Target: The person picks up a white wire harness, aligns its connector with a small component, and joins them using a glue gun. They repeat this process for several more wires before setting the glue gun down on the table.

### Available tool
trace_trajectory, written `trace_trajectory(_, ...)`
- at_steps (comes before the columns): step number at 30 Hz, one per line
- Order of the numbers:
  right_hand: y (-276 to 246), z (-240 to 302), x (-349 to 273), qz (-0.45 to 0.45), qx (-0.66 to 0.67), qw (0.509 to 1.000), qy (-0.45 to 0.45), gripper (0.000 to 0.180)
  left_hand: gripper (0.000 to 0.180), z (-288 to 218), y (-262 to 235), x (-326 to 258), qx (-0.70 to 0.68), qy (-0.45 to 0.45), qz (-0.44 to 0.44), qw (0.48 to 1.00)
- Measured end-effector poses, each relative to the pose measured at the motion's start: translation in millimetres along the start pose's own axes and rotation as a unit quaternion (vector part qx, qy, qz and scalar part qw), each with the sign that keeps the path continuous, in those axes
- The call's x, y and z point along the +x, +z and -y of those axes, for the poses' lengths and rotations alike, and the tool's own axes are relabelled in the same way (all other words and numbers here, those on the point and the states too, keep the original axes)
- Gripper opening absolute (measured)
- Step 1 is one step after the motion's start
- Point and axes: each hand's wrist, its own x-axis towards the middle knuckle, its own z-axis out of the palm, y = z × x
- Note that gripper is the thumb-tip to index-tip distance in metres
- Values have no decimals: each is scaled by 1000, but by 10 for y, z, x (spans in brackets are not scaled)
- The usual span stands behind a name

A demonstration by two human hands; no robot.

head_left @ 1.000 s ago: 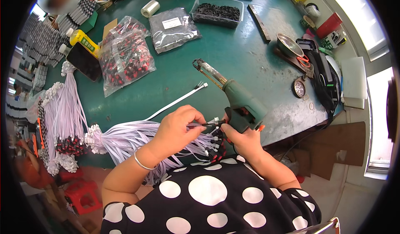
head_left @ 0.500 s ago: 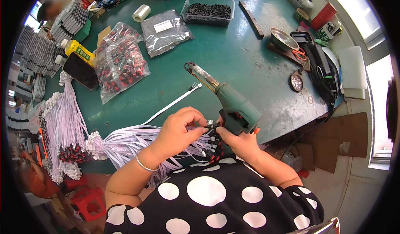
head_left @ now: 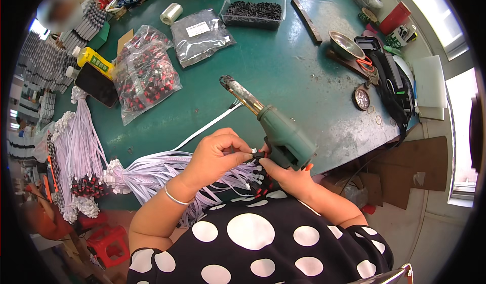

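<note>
My left hand [head_left: 215, 155] pinches the white tip of a thin wire against a small black connector [head_left: 259, 155] at the table's near edge. My right hand [head_left: 286, 175] holds that connector from the other side, fingers closed under it. A bundle of pale purple wires [head_left: 152, 170] fans out leftward from my hands, with several red and black connectors [head_left: 260, 185] hanging at their near ends. A green heat gun [head_left: 283, 135] lies on the green table [head_left: 293, 71] just behind my right hand, with its metal nozzle [head_left: 238, 92] pointing away.
Bags of red and black parts [head_left: 144, 76] and a grey bag [head_left: 200, 33] lie at the far left. A tray of black pieces [head_left: 253, 13], a metal bowl [head_left: 344, 41] and a round gauge [head_left: 362, 98] sit farther back and right. More wire bundles [head_left: 76, 152] hang at the left.
Both hands stayed together at the connector, with only small finger movements. The view shifted slightly, so the heat gun and table appear a little lower and more centred.
</note>
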Motion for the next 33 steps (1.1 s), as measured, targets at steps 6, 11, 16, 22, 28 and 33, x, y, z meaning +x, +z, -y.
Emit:
trace_trajectory(6, 8, 2, 3, 5, -64, 998, 10, 48, 6, 42, 40, 9, 15, 14, -21, 1000)
trace_trajectory(11, -13, 118, 15, -27, -5, 1000, 10, 29, 15, -61, -39, -38, -24, -78, 1, 997)
trace_trajectory(16, -33, 54, 36, -28, 109, 992, 54, 25, 20, -198, -7, -4, 79, -110, 86, 987)
trace_trajectory(22, -35, 33, 11, -46, 115, 990, 72, 27, 19, -187, 5, -42, 67, -84, 56, 993)
trace_trajectory(28, -299, 158, 15, -99, 41, 994, 11, 17, 20, -238, -29, -35, 105, -115, 86, 984)
trace_trajectory(33, -802, 268, 113, -188, -251, 934, -172, 27, 16, -154, -68, -108, 148, 31, 134, 979)
